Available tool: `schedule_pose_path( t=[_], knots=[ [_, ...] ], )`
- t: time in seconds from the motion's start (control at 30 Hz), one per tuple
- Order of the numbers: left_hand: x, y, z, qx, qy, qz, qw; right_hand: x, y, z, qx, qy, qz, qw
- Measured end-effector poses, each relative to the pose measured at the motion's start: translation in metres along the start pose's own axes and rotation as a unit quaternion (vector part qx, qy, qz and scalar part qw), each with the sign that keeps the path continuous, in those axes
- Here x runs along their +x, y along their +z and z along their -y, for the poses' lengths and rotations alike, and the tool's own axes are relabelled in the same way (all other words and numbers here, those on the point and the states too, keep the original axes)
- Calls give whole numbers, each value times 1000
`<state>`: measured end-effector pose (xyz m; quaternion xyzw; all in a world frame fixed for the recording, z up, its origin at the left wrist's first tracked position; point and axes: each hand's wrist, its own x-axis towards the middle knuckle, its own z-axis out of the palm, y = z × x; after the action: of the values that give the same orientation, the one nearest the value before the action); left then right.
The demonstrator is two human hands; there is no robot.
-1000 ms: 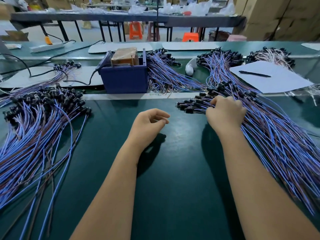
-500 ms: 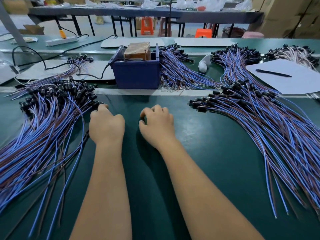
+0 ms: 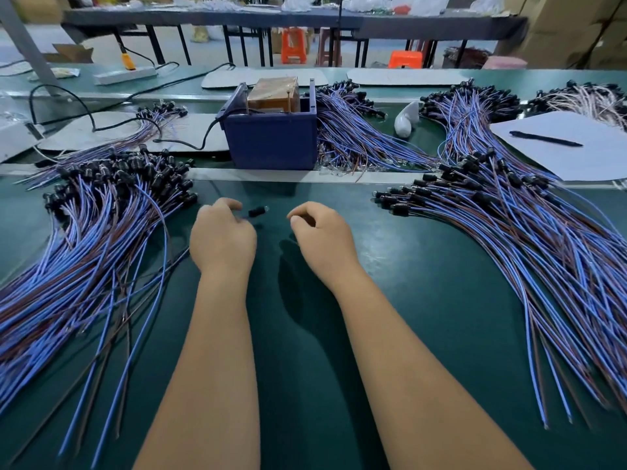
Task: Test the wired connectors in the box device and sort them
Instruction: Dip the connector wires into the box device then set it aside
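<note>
Presently both forearms reach over the green table (image 3: 424,300), hands side by side near its middle, in front of the blue box device (image 3: 271,140).

Left hand (image 3: 222,239): fingers curled, knuckles up. A single black connector (image 3: 258,211) sticks out just beyond its fingertips, clear tip pointing right. The hand appears to pinch the lead just behind it (the contact itself is hidden under the fingers, and the frame is slightly blurred there).

Right hand (image 3: 322,237): fingers loosely curled inward, thumb toward the forefinger. Nothing visible in it; whether a thin wire end sits between the fingertips I cannot tell.

Box device: blue open-top bin holding a brown block (image 3: 273,95), standing beyond a pale strip across the table. A black cable (image 3: 203,140) runs from its left side.

Sorting piles:
- left pile of wired connectors (image 3: 95,239), blue and brown leads fanned toward the near edge, black heads bunched at the far end, just beside the left hand;
- right pile of wired connectors (image 3: 509,239), heads pointing left, well apart from the right hand;
- a further bundle (image 3: 356,137) touching the box's right wall.

Far right: white paper sheet (image 3: 563,144) with a black pen (image 3: 543,139) lying on it. A white power strip (image 3: 125,75) lies at the far left.
</note>
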<state>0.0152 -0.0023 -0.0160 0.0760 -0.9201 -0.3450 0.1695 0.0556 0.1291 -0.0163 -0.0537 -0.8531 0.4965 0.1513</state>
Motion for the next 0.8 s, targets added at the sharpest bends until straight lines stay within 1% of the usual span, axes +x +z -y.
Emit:
schedule_pose_path(
  t=[0.07,0.1,0.17,0.2,0.27,0.37,0.4,0.43,0.47,0.53,0.6,0.67,0.73,0.8],
  knots=[
    [-2,4,-7,-105,35,-12,994,1,-3,0,79,35,-27,996],
    [-4,6,-12,-174,42,-10,984,2,-5,0,119,52,-39,991],
    [-10,8,-22,-305,42,2,951,4,-9,0,199,76,-52,976],
    [-13,8,-27,-367,38,13,929,5,-10,0,235,84,-53,967],
    [-18,7,-37,-486,29,53,872,7,-14,1,287,95,-46,952],
    [-23,6,-46,-613,23,154,775,9,-20,0,336,105,-1,936],
    [-24,6,-48,-629,22,202,751,9,-21,1,342,101,18,934],
    [-25,7,-48,-628,26,257,734,9,-23,1,347,96,33,932],
    [-27,7,-49,-614,32,314,724,9,-24,1,355,92,40,930],
    [-31,6,-50,-563,35,405,720,8,-27,1,378,96,38,920],
    [-35,4,-52,-514,26,451,729,7,-29,0,395,116,21,911],
    [-36,3,-53,-476,22,472,741,8,-30,-1,409,141,-12,902],
    [-36,2,-51,-453,17,505,734,10,-31,-1,440,152,-37,884],
    [-36,0,-49,-422,23,540,728,12,-33,-3,463,154,-42,872]
  ],
)
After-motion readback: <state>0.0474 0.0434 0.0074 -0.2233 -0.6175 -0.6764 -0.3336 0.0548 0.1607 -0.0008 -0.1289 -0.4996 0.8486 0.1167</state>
